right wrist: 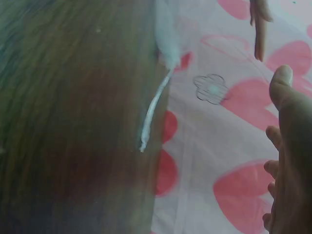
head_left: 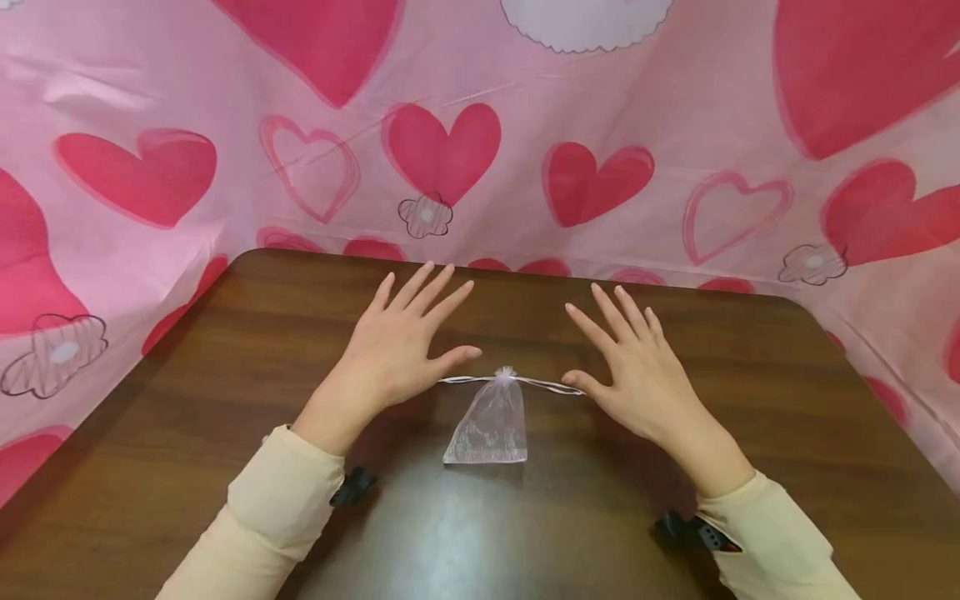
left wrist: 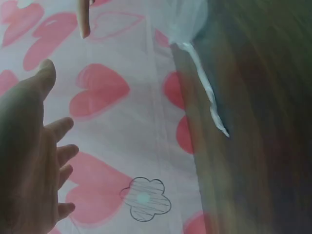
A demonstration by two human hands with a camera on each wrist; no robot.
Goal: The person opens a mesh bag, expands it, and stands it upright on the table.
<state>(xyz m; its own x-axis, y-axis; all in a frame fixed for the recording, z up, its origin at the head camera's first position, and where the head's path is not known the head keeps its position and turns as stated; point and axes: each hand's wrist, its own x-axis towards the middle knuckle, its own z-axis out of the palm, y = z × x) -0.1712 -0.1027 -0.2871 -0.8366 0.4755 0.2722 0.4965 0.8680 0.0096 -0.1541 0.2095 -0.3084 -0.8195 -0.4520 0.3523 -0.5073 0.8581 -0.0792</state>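
Observation:
A small sheer white drawstring pouch (head_left: 491, 425) lies on the brown table, its neck gathered at the top. Its white cords stretch out to both sides; the left cord (left wrist: 204, 83) and the right cord (right wrist: 155, 102) show in the wrist views. My left hand (head_left: 397, 346) is spread to the left of the pouch, fingers straight, holding nothing. On the other side my right hand (head_left: 641, 371) is spread likewise, its thumb near the end of the right cord in the head view. In the wrist views both hands look apart from the cords.
The wooden table (head_left: 225, 333) has rounded far corners. A pink cloth (head_left: 517, 92) printed with hearts hangs behind it and along its sides. Dark wrist devices, one by the left cuff (head_left: 352, 486) and one by the right cuff (head_left: 693, 533), sit under the sleeves.

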